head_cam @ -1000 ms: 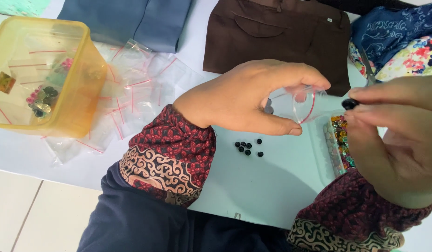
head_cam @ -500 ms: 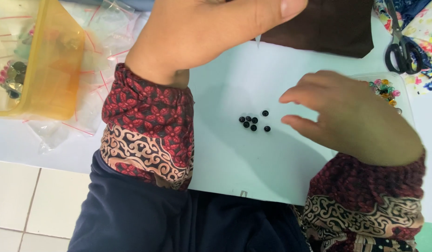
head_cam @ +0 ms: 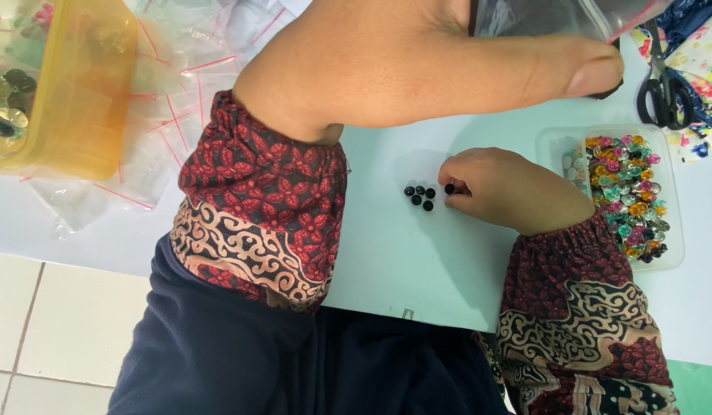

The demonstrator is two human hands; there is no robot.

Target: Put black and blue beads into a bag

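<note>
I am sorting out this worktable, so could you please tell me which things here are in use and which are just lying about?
In use:
- small black beads, at the right hand
- clear plastic bag, held by the left hand

Lying about:
- yellow container
- empty zip bags
- tray of colourful beads
- scissors

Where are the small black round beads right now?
In the head view, the small black round beads lie clustered on the white table, centre frame, just left of the right hand's fingertips.
</note>
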